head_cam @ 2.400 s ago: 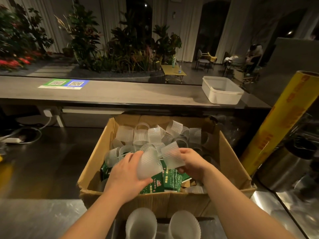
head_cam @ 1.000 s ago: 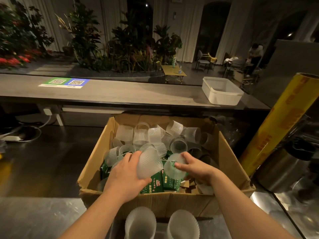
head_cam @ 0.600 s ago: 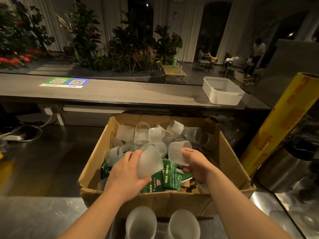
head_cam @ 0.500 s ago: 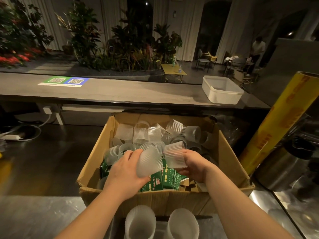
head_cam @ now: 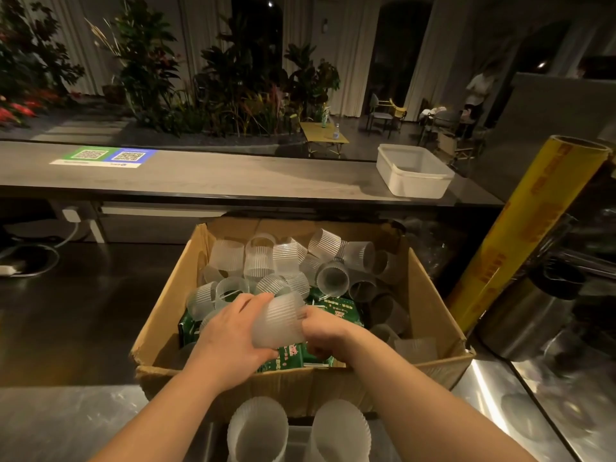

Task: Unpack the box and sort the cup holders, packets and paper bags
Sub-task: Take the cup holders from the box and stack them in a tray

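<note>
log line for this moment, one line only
left hand grips ribbed translucent plastic cup holder stack | right hand holds its end | over brown cardboard box

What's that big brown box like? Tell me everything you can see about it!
The box is brown cardboard, open on top, standing upright on the counter. Its near left corner is crumpled. It is full of frosted ribbed cup holders heaped over green packets. The left hand and right hand reach inside, gripping a stack of cup holders between them.
</note>
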A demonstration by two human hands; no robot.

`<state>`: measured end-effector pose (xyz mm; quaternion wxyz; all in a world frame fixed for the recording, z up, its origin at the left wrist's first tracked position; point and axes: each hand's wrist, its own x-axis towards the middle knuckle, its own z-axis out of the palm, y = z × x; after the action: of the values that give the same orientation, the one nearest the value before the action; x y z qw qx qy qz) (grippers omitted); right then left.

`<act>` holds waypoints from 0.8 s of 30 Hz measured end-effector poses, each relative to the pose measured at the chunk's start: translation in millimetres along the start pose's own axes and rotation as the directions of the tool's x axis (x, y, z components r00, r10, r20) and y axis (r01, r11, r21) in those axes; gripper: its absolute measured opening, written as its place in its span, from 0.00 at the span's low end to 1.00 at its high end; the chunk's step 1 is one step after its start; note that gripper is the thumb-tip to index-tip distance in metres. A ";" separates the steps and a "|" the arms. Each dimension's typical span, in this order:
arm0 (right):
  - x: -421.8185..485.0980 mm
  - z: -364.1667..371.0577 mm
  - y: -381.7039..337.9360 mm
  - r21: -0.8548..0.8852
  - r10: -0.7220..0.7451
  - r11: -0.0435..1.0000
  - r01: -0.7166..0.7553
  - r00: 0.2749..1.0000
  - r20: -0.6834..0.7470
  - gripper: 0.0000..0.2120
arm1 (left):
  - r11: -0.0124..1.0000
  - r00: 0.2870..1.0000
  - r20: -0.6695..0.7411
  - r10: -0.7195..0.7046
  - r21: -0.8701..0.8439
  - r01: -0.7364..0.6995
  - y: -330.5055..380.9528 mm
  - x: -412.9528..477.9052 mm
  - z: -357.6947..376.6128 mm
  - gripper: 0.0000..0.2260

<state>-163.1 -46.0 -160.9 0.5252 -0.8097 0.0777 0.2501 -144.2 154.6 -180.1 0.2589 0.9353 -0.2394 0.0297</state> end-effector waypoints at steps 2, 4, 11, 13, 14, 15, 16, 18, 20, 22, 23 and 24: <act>-6.4 -5.2 -5.4 -0.025 -0.007 1.000 0.007 1.000 0.009 0.08 | 1.000 1.000 0.004 -0.015 -0.019 0.015 0.0 0.1 -0.9 0.42; -10.1 -25.0 -6.5 0.072 0.047 0.996 -0.042 0.996 -0.075 0.20 | 0.999 0.999 -0.006 -0.034 -0.016 0.034 0.6 -0.5 -1.4 0.41; -43.4 -102.0 44.7 -0.738 0.236 0.433 -0.518 0.855 -0.462 0.20 | 0.997 0.997 -0.024 -0.073 0.034 0.074 2.2 0.1 -1.7 0.40; -47.9 -102.2 62.3 -0.748 0.301 0.395 -0.533 0.845 -0.443 0.18 | 0.997 0.997 -0.021 -0.074 0.034 0.075 1.9 0.7 -1.9 0.40; -48.8 -102.0 66.1 -0.718 0.293 0.458 -0.524 0.852 -0.434 0.16 | 0.997 0.997 -0.021 -0.071 0.035 0.072 2.2 0.8 -1.6 0.40; -47.4 -102.5 65.6 -0.670 0.267 0.556 -0.492 0.869 -0.417 0.14 | 0.997 0.997 -0.023 -0.069 0.035 0.070 2.0 0.5 -1.7 0.40; -46.2 -103.1 61.0 -0.603 0.211 0.674 -0.426 0.894 -0.396 0.10 | 0.997 0.997 -0.024 -0.069 0.035 0.070 1.9 0.1 -1.9 0.39; -44.0 -100.9 43.1 -0.433 0.042 0.876 -0.212 0.928 -0.370 0.05 | 0.997 0.998 -0.020 -0.066 0.043 0.067 2.0 0.4 -2.4 0.39; -43.8 -84.7 17.8 -0.227 -0.131 0.973 0.046 0.917 -0.376 0.07 | 0.997 0.998 -0.010 -0.063 0.051 0.063 2.0 0.8 -2.9 0.39; -40.5 -62.7 -0.8 -0.013 -0.229 0.971 0.241 0.905 -0.359 0.12 | 0.997 0.998 -0.004 -0.058 0.045 0.058 2.6 0.6 -4.2 0.38; -35.8 -53.1 -4.9 0.054 -0.256 0.955 0.291 0.906 -0.338 0.15 | 0.998 0.998 -0.001 -0.057 0.038 0.057 3.0 0.2 -5.1 0.38; -31.9 -44.0 -6.9 0.087 -0.275 0.945 0.315 0.911 -0.307 0.20 | 0.998 0.998 0.005 -0.055 0.033 0.055 3.7 -0.5 -5.8 0.38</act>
<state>-173.7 -86.4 -125.6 0.5929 -0.8028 0.0474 0.0401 -145.9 155.0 -173.5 0.2434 0.9458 -0.2137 0.0237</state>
